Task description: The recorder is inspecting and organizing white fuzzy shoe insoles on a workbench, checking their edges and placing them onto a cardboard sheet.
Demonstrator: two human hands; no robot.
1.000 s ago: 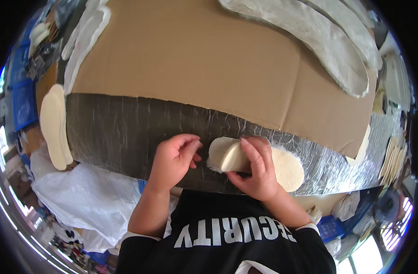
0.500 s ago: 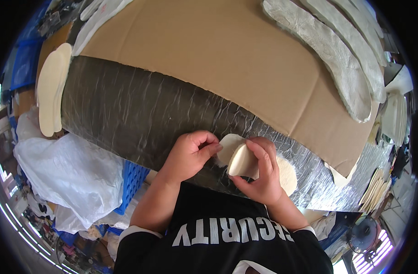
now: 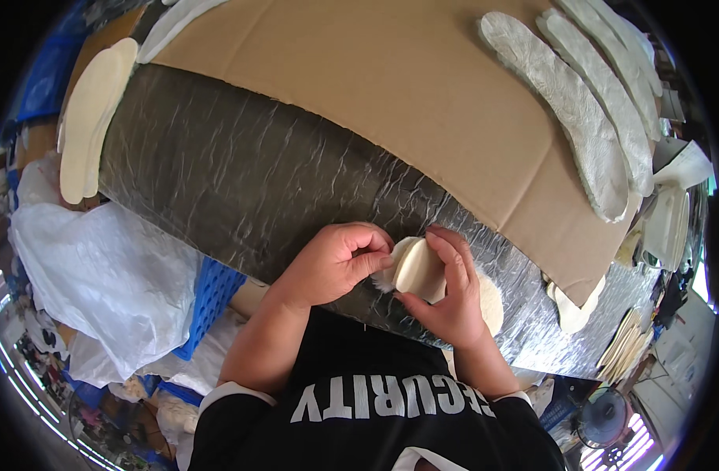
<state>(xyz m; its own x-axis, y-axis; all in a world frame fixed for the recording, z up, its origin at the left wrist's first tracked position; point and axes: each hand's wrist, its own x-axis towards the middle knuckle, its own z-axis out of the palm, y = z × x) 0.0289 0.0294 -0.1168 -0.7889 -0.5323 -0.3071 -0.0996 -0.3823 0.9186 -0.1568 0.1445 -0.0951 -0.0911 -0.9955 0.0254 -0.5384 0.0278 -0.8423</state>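
Between my hands, near the front edge of the table, a cream insole (image 3: pixel 420 273) with fuzzy pile along its edge is bent into a curl. My left hand (image 3: pixel 336 263) is closed, with thumb and forefinger pinching the insole's left edge. From the right, my right hand (image 3: pixel 457 298) grips the curled part, fingers over the far side and thumb at the near side. A rounded fuzzy end (image 3: pixel 490 306) shows to the right, behind that hand; whether it belongs to the same insole I cannot tell.
Dark wrinkled sheeting (image 3: pixel 218 165) covers the table, with brown cardboard (image 3: pixel 359 86) across its far side. Several white fleece insoles (image 3: pixel 563 106) lie far right; cream insoles (image 3: pixel 92 122) are stacked far left. A white plastic bag (image 3: pixel 112 282) and blue crate (image 3: pixel 210 306) stand left, a fan (image 3: pixel 603 416) lower right.
The insole's left flap and its curled part are now closer together. My left hand has moved slightly right, toward my right hand. The whole view has also shifted a little.
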